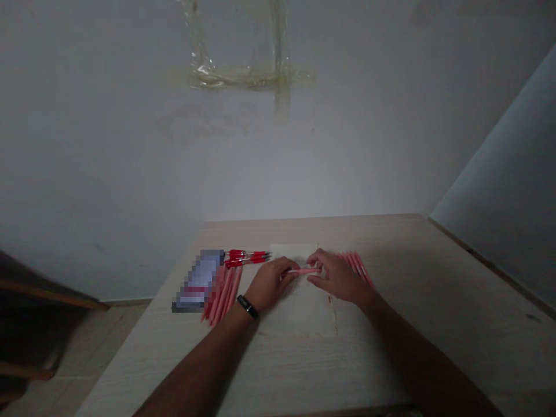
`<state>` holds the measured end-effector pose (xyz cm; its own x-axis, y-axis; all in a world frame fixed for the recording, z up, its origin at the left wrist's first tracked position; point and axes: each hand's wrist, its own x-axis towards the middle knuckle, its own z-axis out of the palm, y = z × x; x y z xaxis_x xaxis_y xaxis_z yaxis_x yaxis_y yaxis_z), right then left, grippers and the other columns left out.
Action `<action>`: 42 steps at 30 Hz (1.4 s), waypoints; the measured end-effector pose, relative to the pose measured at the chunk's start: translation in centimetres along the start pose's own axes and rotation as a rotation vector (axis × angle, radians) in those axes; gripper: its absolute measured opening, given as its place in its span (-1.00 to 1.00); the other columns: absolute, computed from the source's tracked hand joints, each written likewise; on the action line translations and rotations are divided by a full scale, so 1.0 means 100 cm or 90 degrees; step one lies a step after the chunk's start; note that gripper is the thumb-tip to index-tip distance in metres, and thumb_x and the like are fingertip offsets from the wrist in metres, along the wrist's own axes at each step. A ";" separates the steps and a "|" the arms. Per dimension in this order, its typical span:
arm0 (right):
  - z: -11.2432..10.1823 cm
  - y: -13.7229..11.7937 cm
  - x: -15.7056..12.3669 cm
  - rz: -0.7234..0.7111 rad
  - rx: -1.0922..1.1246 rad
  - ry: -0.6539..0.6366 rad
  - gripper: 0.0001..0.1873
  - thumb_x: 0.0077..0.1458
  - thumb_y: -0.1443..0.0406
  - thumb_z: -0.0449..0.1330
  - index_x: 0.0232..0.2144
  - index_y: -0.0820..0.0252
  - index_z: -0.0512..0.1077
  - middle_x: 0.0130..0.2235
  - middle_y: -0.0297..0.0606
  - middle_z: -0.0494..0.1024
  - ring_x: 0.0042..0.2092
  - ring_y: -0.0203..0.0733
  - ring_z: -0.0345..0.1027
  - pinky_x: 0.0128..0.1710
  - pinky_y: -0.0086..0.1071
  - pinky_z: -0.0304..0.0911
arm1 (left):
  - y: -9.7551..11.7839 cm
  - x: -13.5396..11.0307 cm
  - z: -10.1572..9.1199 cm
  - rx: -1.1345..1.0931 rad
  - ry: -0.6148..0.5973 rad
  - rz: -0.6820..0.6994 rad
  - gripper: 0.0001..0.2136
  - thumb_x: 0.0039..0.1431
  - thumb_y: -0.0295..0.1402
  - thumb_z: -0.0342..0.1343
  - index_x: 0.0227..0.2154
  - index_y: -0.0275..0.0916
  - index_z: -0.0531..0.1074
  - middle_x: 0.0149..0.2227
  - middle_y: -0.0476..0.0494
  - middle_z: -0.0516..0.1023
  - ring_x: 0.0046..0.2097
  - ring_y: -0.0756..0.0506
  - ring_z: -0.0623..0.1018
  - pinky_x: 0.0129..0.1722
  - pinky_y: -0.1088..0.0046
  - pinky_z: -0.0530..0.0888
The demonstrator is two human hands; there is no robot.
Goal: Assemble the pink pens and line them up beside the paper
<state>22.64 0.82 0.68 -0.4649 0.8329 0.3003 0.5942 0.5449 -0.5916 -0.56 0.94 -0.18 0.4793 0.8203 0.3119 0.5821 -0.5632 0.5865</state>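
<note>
Pink pen [307,270] held level over a pale sheet [299,318], seemingly for steadiness.
Head view: left hand [271,281] pinches one end; right hand [341,279] curls around the other, grip unclear. Pink bundle [226,295] at eight, pink row [358,264] at three o'clock, apparently handy; wooden table [282,370] meets taped wall [313,168] at twelve.

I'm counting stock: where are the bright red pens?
In the head view, the red pens lie left of the left hand, just beyond the left pile of pink pens.
</note>
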 end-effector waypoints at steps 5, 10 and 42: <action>0.002 0.006 0.002 -0.028 -0.057 -0.039 -0.71 0.35 0.21 0.02 -0.33 0.18 0.46 -0.31 -0.24 0.52 -0.24 -0.20 0.36 -0.20 -0.35 0.15 | 0.002 0.000 -0.001 -0.003 -0.008 0.004 -0.79 0.32 -0.25 0.03 -0.17 -0.21 0.52 -0.23 -0.16 0.57 -0.25 -0.09 0.49 -0.24 0.45 0.37; 0.006 0.008 0.000 0.020 -0.084 -0.029 -0.87 0.23 0.23 0.17 -0.31 0.16 0.44 -0.37 -0.30 0.52 -0.32 -0.23 0.35 -0.30 -0.39 0.11 | 0.001 0.000 0.000 0.005 0.001 0.002 -0.83 0.29 -0.29 0.07 -0.19 -0.20 0.52 -0.26 -0.12 0.56 -0.26 -0.08 0.49 -0.26 0.46 0.36; 0.007 0.000 0.001 -0.077 -0.040 -0.056 -0.82 0.30 0.22 0.13 -0.25 0.18 0.48 -0.30 -0.28 0.51 -0.25 -0.23 0.36 -0.25 -0.40 0.17 | 0.008 -0.001 -0.001 -0.006 -0.047 0.016 -0.87 0.20 -0.42 0.09 -0.21 -0.21 0.48 -0.26 -0.08 0.53 -0.27 -0.04 0.48 -0.26 0.48 0.35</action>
<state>22.12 0.85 0.23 -0.5903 0.7502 0.2979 0.5684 0.6484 -0.5065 -0.22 0.45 0.33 0.5416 0.7958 0.2708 0.5634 -0.5827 0.5857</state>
